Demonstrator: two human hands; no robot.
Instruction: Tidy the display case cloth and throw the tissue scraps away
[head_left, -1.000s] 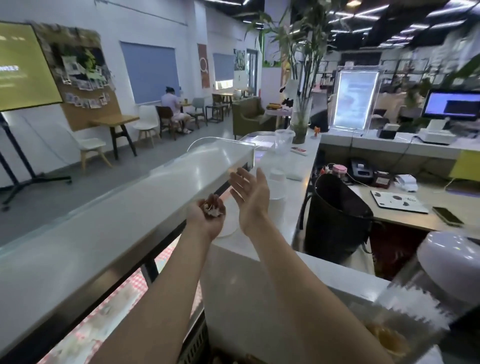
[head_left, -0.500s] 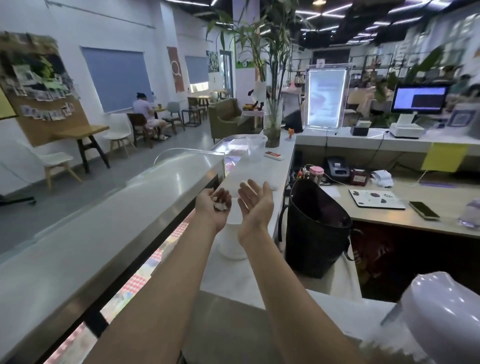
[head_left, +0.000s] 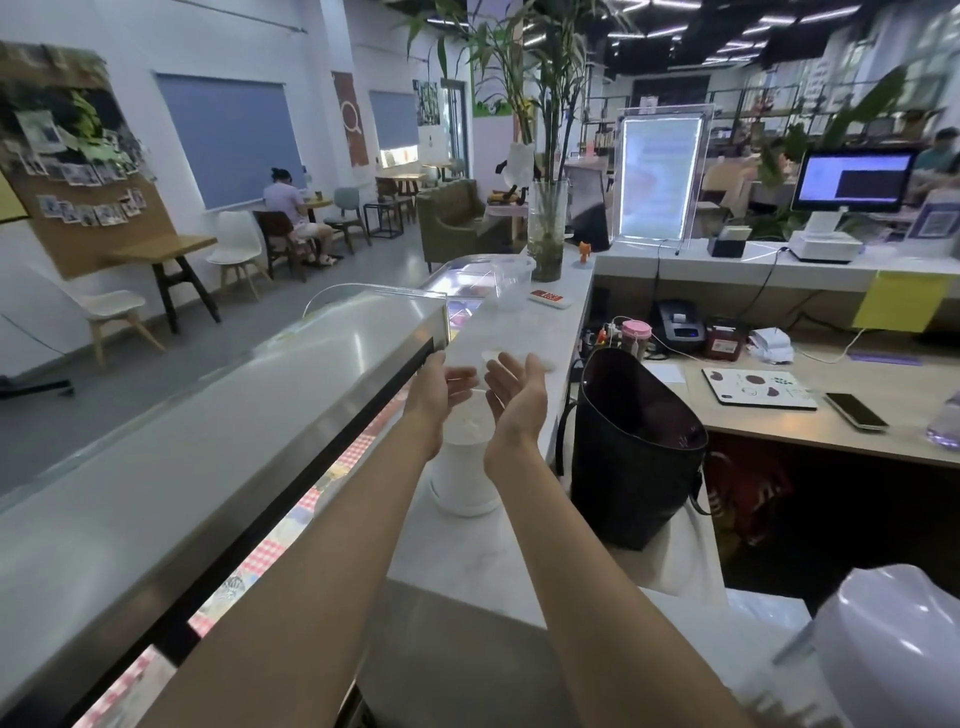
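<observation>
Head view: your hands above the white bin
Left hand (head_left: 441, 389): fingers spread, empty
Right hand (head_left: 517, 397): palm up, empty
White bin (head_left: 462, 467): contents indistinct
Black bag (head_left: 631, 447): interior dark

checked cloth (head_left: 332, 483) inside case, scraps apparently unseen

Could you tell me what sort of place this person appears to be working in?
Most likely a café, seen from behind the service counter. A glass display case lined with red checked cloth runs along the left, a point-of-sale screen stands on the counter, and small tables and chairs fill the room beyond.
</observation>
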